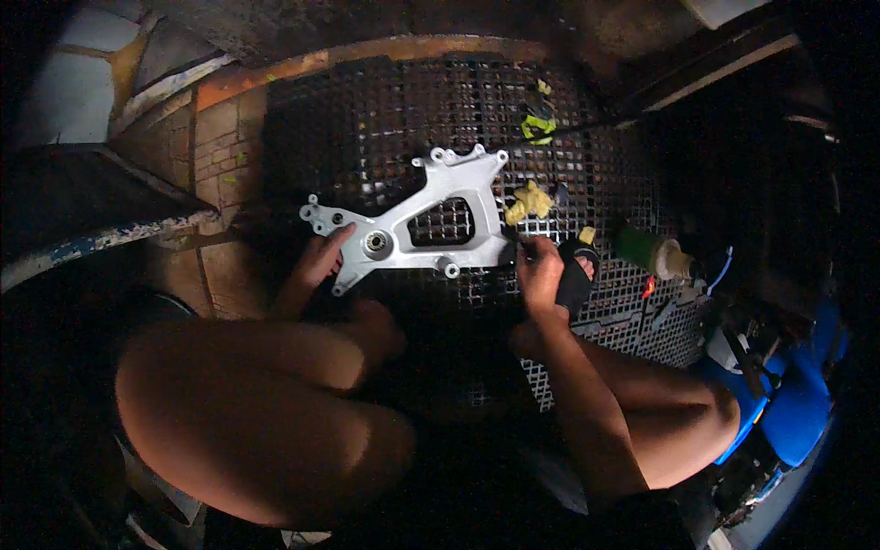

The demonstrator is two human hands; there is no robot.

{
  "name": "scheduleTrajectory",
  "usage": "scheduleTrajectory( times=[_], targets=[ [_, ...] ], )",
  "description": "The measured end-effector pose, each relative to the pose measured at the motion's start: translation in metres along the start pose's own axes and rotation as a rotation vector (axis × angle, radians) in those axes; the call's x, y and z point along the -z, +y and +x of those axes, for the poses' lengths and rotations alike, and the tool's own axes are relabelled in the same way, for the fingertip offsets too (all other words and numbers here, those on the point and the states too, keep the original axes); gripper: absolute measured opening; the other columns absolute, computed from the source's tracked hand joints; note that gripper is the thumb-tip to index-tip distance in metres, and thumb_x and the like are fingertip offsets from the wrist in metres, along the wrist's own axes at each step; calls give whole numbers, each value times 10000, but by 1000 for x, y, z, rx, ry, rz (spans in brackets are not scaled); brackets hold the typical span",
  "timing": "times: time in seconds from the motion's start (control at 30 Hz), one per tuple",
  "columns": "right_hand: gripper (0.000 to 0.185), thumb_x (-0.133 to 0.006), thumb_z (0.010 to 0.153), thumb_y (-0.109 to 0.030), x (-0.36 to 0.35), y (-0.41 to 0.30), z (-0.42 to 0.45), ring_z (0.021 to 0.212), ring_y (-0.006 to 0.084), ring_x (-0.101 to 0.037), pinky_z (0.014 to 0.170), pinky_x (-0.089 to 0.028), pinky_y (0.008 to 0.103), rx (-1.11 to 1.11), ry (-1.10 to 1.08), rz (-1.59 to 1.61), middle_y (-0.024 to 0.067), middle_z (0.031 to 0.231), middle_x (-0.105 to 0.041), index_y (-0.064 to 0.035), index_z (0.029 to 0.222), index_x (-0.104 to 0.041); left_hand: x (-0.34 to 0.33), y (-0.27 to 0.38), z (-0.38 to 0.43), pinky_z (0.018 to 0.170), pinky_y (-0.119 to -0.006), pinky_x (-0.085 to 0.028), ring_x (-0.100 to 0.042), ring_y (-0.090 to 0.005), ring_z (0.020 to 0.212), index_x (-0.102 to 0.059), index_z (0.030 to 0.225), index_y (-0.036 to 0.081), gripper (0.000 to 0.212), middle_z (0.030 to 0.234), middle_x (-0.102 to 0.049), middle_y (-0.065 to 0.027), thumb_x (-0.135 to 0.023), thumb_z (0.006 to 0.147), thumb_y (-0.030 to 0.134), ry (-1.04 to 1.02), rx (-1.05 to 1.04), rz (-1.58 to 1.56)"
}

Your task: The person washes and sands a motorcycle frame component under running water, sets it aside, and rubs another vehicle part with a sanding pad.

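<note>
A silver cast-metal bracket (450,179), probably a motorcycle part, spans the space before me. It has a large rounded opening, a round bore with a ribbed inner ring, and several lugs with holes. My left hand (323,260) holds its left end, the thumb over the top face and the fingers beneath. Beside the dark right-hand end of the bracket is my right hand (541,271), its fingers curled. Shadow there hides whether it grips that end or a small dark thing.
Beneath lies a dark grid mat (385,124). Crumpled yellow pieces (529,203) and a bright green-yellow scrap (538,129) are strewn on it. Right of my sandalled foot (577,278) lies a green cylindrical container (636,249). A blue plastic object (790,412) stands far right; a worn ledge (137,230), left.
</note>
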State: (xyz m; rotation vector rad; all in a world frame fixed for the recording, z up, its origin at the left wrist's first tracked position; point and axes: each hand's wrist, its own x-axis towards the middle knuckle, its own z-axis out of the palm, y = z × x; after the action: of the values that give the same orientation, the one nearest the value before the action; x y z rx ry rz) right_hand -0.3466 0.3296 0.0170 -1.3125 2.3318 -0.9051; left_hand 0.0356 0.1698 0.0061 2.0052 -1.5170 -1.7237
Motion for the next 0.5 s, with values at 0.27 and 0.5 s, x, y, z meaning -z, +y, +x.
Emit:
scheduleTrajectory(
  times=[0.27, 0.5],
  targets=[
    [139, -713, 961, -31, 30, -123, 22, 875, 101, -698, 760, -540, 253, -132, -21, 472, 59, 984, -743, 13, 1085, -669, 52, 116, -21, 397, -285, -405, -547, -137, 401, -610, 604, 41, 636, 505, -568, -57, -685, 973, 554, -208, -222, 32],
    [164, -732, 977, -80, 59, -201, -24, 824, 84, -710, 663, -533, 244, -92, 19, 472, 53, 921, -754, -14, 1113, -670, 41, 265, -70, 404, -316, -480, -628, -160, 448, -682, 783, -49, 371, 553, -628, -88, -741, 965, 269, -303, -388, 203]
  ],
)
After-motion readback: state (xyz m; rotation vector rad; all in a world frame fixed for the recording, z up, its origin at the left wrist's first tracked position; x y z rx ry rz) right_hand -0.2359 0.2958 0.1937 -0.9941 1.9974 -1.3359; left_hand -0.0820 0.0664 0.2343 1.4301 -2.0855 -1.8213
